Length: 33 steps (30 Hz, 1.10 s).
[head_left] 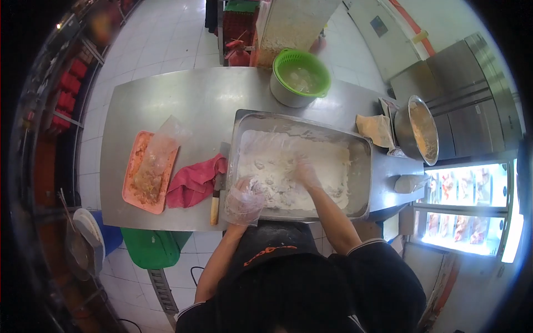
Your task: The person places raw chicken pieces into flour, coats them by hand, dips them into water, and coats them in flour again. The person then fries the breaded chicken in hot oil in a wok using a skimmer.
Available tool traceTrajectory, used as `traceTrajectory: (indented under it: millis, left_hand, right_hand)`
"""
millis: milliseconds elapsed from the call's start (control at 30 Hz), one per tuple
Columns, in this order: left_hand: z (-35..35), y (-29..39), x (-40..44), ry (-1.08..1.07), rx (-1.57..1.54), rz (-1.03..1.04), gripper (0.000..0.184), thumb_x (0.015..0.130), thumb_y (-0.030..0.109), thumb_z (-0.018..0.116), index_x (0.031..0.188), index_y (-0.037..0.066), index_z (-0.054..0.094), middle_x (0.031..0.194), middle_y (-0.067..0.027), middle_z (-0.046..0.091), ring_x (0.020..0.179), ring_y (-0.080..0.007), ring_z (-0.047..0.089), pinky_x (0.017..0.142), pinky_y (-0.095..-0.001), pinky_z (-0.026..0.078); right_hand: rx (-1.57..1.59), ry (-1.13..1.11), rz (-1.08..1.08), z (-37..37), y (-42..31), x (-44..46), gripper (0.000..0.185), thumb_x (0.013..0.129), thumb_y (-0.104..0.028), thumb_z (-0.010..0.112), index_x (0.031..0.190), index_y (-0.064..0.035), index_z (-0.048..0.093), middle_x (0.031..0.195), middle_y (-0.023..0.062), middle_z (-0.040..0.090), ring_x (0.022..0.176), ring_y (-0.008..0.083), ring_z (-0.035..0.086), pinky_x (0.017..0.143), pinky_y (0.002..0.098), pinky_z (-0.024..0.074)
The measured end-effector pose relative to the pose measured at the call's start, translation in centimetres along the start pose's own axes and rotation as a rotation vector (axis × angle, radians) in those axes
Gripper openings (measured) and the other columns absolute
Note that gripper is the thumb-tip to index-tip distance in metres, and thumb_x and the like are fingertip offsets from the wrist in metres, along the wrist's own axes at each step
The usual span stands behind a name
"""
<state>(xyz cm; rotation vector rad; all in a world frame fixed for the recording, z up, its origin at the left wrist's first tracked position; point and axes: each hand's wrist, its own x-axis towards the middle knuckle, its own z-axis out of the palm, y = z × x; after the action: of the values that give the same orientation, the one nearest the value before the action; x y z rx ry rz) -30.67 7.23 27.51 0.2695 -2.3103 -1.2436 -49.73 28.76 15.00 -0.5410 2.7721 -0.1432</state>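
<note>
A deep metal tray (363, 183) holds white flour (327, 150) with several coated lumps (266, 191) in it. At the tray's near left corner is my left hand (244, 200) in a loose clear plastic glove, its fingers loosely apart beside the lumps. My right hand (305, 173) reaches into the middle of the flour; its fingers are whitened and blurred, so their grip does not show. Left of the tray lie a knife (215, 206) with a wooden handle and a crumpled dark pink cloth (194, 180).
A pink tray (129, 191) with a plastic bag (158, 158) of pale food sits at the left. Behind the metal tray stands a green colander (280, 58) in a white tub. A steel bowl (416, 130) and brown paper bag (375, 129) are at the right.
</note>
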Motion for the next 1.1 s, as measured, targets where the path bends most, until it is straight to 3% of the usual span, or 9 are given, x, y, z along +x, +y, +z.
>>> traceTrajectory:
  millis: [100, 267, 400, 467, 700, 800, 867, 967, 1100]
  left_hand:
    - [0.2, -0.3, -0.3, -0.019, 0.016, -0.028, 0.030, 0.080, 0.008, 0.069, 0.110, 0.006, 0.065, 0.104, -0.0138, 0.067, 0.096, -0.0341, 0.065, 0.085, -0.0419, 0.052]
    - [-0.3, 0.4, 0.2, -0.033, -0.008, -0.050, 0.029, 0.081, 0.010, 0.070, 0.109, 0.007, 0.066, 0.103, -0.0140, 0.067, 0.095, -0.0336, 0.065, 0.085, -0.0416, 0.052]
    - [-0.1, 0.3, 0.0, 0.022, 0.014, 0.006, 0.029, 0.080, 0.011, 0.070, 0.108, 0.007, 0.066, 0.100, -0.0140, 0.067, 0.092, -0.0338, 0.065, 0.083, -0.0425, 0.052]
    - [-0.3, 0.3, 0.3, 0.005, -0.016, -0.005, 0.028, 0.080, 0.011, 0.070, 0.108, 0.007, 0.066, 0.099, -0.0141, 0.067, 0.091, -0.0343, 0.064, 0.082, -0.0429, 0.052]
    - [-0.6, 0.4, 0.3, -0.072, 0.011, -0.013, 0.034, 0.079, 0.012, 0.073, 0.110, 0.003, 0.063, 0.106, -0.0175, 0.066, 0.099, -0.0380, 0.064, 0.086, -0.0439, 0.053]
    - [-0.1, -0.3, -0.2, -0.061, -0.028, -0.061, 0.034, 0.079, 0.013, 0.073, 0.110, 0.003, 0.063, 0.106, -0.0180, 0.066, 0.098, -0.0382, 0.064, 0.085, -0.0439, 0.053]
    - [-0.5, 0.0, 0.0, -0.057, -0.026, -0.057, 0.035, 0.078, 0.013, 0.074, 0.110, 0.002, 0.063, 0.105, -0.0182, 0.065, 0.097, -0.0382, 0.064, 0.084, -0.0439, 0.054]
    - [-1.1, 0.6, 0.3, -0.050, -0.004, -0.044, 0.037, 0.077, 0.014, 0.075, 0.110, 0.002, 0.062, 0.104, -0.0183, 0.065, 0.096, -0.0384, 0.064, 0.082, -0.0441, 0.054]
    - [-0.7, -0.1, 0.5, -0.047, 0.018, 0.009, 0.043, 0.074, 0.016, 0.079, 0.111, 0.001, 0.062, 0.104, -0.0184, 0.064, 0.096, -0.0385, 0.064, 0.081, -0.0443, 0.054]
  right_hand:
    - [0.005, 0.198, -0.099, -1.1, -2.0, -1.8, 0.041, 0.088, -0.017, 0.053, 0.126, -0.0049, 0.060, 0.112, 0.0240, 0.067, 0.108, 0.0390, 0.064, 0.096, 0.0469, 0.0500]
    - [0.258, 0.002, 0.112, -1.3, 3.4, 0.8, 0.049, 0.083, -0.021, 0.067, 0.128, -0.0036, 0.059, 0.119, 0.0214, 0.065, 0.114, 0.0371, 0.061, 0.100, 0.0457, 0.0483]
    - [0.032, 0.274, 0.141, -8.6, 5.5, -0.9, 0.028, 0.080, -0.019, 0.075, 0.101, -0.0005, 0.071, 0.084, 0.0153, 0.072, 0.076, 0.0244, 0.070, 0.069, 0.0382, 0.0562]
    - [0.723, 0.099, 0.180, -16.0, 3.4, -1.9, 0.024, 0.085, -0.020, 0.073, 0.098, -0.0008, 0.071, 0.081, 0.0078, 0.071, 0.072, 0.0135, 0.067, 0.064, 0.0298, 0.0534]
    - [0.940, 0.209, -0.048, -27.5, -2.9, 6.3, 0.029, 0.087, -0.029, 0.062, 0.079, -0.0024, 0.068, 0.068, 0.0062, 0.065, 0.060, 0.0127, 0.058, 0.056, 0.0299, 0.0455]
    - [0.776, 0.168, -0.101, -26.3, -1.9, 15.1, 0.032, 0.087, -0.035, 0.061, 0.082, -0.0047, 0.071, 0.075, 0.0087, 0.070, 0.063, 0.0179, 0.061, 0.063, 0.0346, 0.0495]
    - [-0.204, 0.405, -0.412, -25.9, -2.3, 19.5, 0.033, 0.085, -0.038, 0.068, 0.096, -0.0066, 0.072, 0.101, 0.0145, 0.073, 0.093, 0.0273, 0.069, 0.081, 0.0395, 0.0531]
    - [0.229, 0.282, -0.041, -24.5, -2.7, 25.0, 0.040, 0.084, -0.040, 0.067, 0.108, -0.0090, 0.073, 0.116, 0.0152, 0.070, 0.109, 0.0327, 0.065, 0.094, 0.0434, 0.0500]
    - [0.238, 0.201, -0.086, -24.5, -1.7, 26.6, 0.041, 0.084, -0.034, 0.068, 0.115, -0.0081, 0.072, 0.115, 0.0160, 0.071, 0.108, 0.0321, 0.066, 0.096, 0.0428, 0.0496]
